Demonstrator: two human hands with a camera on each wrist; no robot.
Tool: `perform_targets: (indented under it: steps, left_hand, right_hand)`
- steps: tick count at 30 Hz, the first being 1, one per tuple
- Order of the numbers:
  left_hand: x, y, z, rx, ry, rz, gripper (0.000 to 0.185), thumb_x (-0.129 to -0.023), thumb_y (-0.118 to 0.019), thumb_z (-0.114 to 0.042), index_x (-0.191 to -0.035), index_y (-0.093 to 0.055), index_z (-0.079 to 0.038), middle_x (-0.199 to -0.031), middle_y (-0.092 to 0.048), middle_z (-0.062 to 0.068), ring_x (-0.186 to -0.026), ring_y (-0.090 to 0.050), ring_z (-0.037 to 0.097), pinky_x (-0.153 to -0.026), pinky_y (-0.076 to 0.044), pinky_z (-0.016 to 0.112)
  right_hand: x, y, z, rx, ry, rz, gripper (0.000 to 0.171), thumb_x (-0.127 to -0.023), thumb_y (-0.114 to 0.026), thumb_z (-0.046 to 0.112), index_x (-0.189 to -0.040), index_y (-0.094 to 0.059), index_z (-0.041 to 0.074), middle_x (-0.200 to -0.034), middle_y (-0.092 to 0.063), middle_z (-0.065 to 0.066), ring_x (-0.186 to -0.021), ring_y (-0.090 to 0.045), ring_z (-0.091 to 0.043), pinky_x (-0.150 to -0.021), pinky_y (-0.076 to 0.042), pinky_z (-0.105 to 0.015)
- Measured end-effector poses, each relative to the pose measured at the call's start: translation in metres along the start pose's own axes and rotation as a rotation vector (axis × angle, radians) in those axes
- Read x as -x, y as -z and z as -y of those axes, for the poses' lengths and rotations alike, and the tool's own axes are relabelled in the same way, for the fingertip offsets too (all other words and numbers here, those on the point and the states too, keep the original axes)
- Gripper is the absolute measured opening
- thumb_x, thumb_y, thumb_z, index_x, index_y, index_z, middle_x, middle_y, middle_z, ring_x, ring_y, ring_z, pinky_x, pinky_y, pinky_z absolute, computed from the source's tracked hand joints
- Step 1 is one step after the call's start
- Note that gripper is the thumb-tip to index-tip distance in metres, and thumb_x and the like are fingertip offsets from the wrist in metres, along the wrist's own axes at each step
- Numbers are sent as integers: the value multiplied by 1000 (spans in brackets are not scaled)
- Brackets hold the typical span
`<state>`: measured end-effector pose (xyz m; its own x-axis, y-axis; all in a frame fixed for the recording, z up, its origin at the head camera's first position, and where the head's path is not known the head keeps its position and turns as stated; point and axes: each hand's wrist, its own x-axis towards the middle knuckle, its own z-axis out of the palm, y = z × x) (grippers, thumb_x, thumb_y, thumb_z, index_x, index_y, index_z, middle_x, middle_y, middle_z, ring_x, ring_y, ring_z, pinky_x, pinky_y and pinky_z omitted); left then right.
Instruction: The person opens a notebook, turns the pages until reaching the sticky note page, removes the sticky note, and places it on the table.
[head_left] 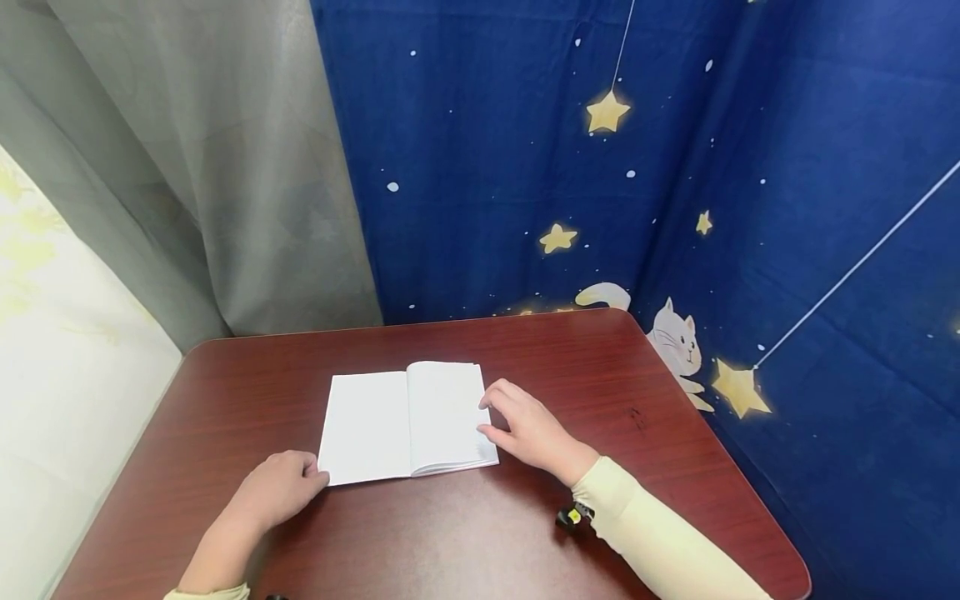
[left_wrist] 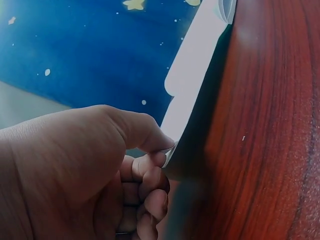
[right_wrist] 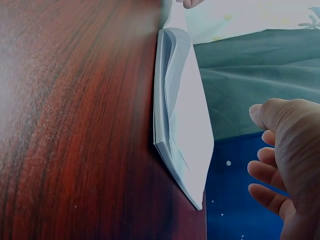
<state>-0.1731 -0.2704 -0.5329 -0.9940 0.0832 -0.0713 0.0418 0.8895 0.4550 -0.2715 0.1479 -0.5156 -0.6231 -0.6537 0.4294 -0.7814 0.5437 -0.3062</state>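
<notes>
A pale sleeve (head_left: 660, 537) is seen near right. On the surface (head_left: 442, 550), an open notebook (head_left: 367, 429) is pinched at its near left corner by the left hand (head_left: 279, 487); beside its right edge the right hand (head_left: 532, 427) is held, thumb and fingers parted.

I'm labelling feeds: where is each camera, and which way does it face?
Head: worn there, facing forward and down at notebook; left hand, right hand show.
Left wrist: worn there, facing notebook's left end; left hand shows.
Right wrist: worn there, facing the right end; right hand shows, left hand barely.
Both wrist views share notebook and table.
</notes>
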Motion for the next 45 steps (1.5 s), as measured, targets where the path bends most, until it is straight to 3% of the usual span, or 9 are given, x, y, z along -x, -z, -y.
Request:
perform_targets:
  steps: [14, 18, 21, 24, 28, 31, 35, 38, 45]
  left_hand:
    - [-1, -6, -2, -54, 13, 11, 37, -96, -72, -28, -69, -50, -17, -63, -46, -3, -60, -42, 16, -59, -36, 36]
    - [-4, -4, -5, -82, -17, -48, 39, -97, -76, -31, -71, -50, -18, -64, -47, -3, -60, -44, 17, -57, -37, 37]
    - [-11, -4, -12, -73, -80, -137, 37, -96, -80, -27, -75, -51, -20, -67, -48, -4, -60, -45, 16, -56, -38, 37]
    - [-22, -6, -23, -59, -193, -219, 29, -93, -86, -21, -84, -58, -20, -77, -54, -3, -70, -51, 17, -62, -45, 40]
    - [-37, -13, -37, -93, -358, -247, 29, -91, -90, -21, -112, -72, -12, -110, -69, 5, -103, -65, 26, -90, -58, 50]
    - [-45, -20, -44, -142, -410, -216, 52, -93, -89, -28, -136, -70, -6, -140, -68, 15, -131, -63, 38, -109, -52, 60]
    - [-51, -26, -51, -188, -393, -154, 76, -96, -85, -40, -157, -59, -4, -166, -50, 23, -153, -47, 46, -120, -41, 67]
    - [-57, -28, -55, -199, -373, -102, 85, -96, -83, -48, -163, -53, -5, -173, -41, 23, -159, -38, 48, -124, -34, 70]
    - [-64, -31, -56, -186, -295, 57, 101, -90, -84, -62, -167, -48, -6, -176, -35, 24, -161, -32, 49, -124, -28, 76]
  right_hand:
    - [2, -1, -1, 1, 17, -11, 31, -98, -88, 21, -120, -69, 10, -116, -63, -1, -96, -58, -13, -85, -55, -30]
    - [2, -1, -1, 2, 32, -20, 33, -97, -89, 21, -120, -69, 9, -116, -64, -2, -95, -58, -14, -85, -55, -31]
    - [1, -1, -1, -1, 39, -23, 33, -96, -90, 21, -119, -70, 8, -116, -64, -2, -96, -59, -14, -85, -56, -32]
    - [2, -1, -1, 0, 36, -14, 33, -96, -89, 21, -119, -70, 7, -116, -64, -2, -96, -58, -14, -85, -56, -32]
    - [3, -2, -1, 4, 32, -5, 32, -97, -88, 21, -120, -70, 9, -116, -64, -1, -95, -58, -14, -85, -56, -32]
    - [2, -2, -2, 5, 26, 22, 32, -98, -88, 23, -121, -69, 10, -117, -63, -1, -99, -60, -15, -88, -57, -32]
    - [1, -3, -3, 8, 7, 77, 34, -100, -86, 28, -123, -69, 10, -119, -63, -1, -104, -62, -15, -94, -57, -34]
    - [1, -3, -3, 10, -7, 102, 35, -100, -85, 31, -123, -69, 11, -120, -64, -3, -105, -62, -16, -96, -57, -34]
    - [2, -7, -2, 22, -29, 149, 39, -100, -85, 37, -126, -69, 12, -122, -65, -4, -105, -62, -15, -96, -57, -33]
